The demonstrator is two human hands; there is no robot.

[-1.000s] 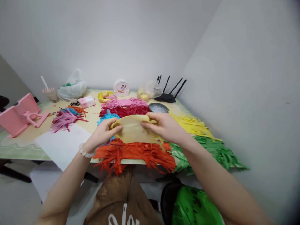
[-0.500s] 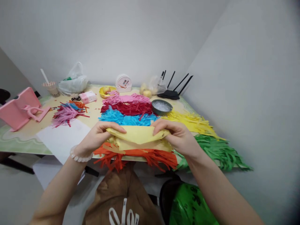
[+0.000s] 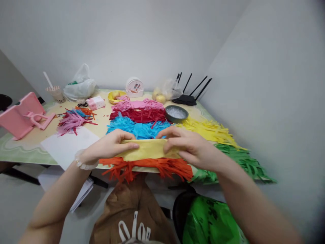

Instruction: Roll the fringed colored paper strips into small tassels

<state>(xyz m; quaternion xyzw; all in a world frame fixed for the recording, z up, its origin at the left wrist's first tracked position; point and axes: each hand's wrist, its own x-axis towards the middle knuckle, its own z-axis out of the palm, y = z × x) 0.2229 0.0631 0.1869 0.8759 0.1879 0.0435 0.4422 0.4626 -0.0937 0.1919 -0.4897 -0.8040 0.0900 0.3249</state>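
Note:
A pale yellow folded paper strip [image 3: 148, 150] is held level over the near edge of the table. My left hand [image 3: 111, 145] pinches its left end, thumb on the front face and fingers behind. At the right end, the bent fingers of my right hand [image 3: 189, 145] grip the paper near its upper edge. Just below it lies a bundle of orange fringed paper [image 3: 152, 166]. Behind it are fringed paper bundles in blue [image 3: 144, 130], red [image 3: 138, 115] and pink [image 3: 138, 105].
Yellow fringed paper [image 3: 210, 131] and green fringed paper [image 3: 236, 159] lie to the right. A dark bowl [image 3: 176, 114] and a black router [image 3: 186, 99] stand behind. Left are white paper [image 3: 68, 145], mixed paper strips [image 3: 74, 122] and a pink stand [image 3: 24, 115].
The yellow paper has gone from sagging and folded open to a flatter, narrower strip. My right hand's fingers have shifted along its upper edge and front.

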